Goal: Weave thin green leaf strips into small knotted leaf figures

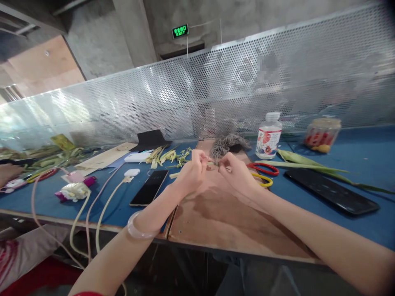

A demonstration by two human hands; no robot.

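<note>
My left hand (pixel 193 170) and my right hand (pixel 236 170) meet above a brown wooden board (pixel 216 218). Both pinch a thin pale-green leaf strip (pixel 213 164) that spans the gap between their fingertips. My left wrist wears a pale bangle (pixel 140 228). Just beyond the hands lie a pile of cut green leaf pieces (pixel 168 156) and a grey bundle of fibres (pixel 228 144). Red and yellow scissors (pixel 263 172) lie right of my right hand.
A black phone (pixel 149 187) and white charger cables (pixel 101 205) lie on the blue table (pixel 354 156) to the left. A plastic bottle (pixel 269 135), a jar (pixel 322 133), long green leaves (pixel 308 164) and a black tablet (pixel 331 191) sit to the right. A perforated metal screen (pixel 216 82) backs the table. Another person's hand (pixel 8 172) shows at far left.
</note>
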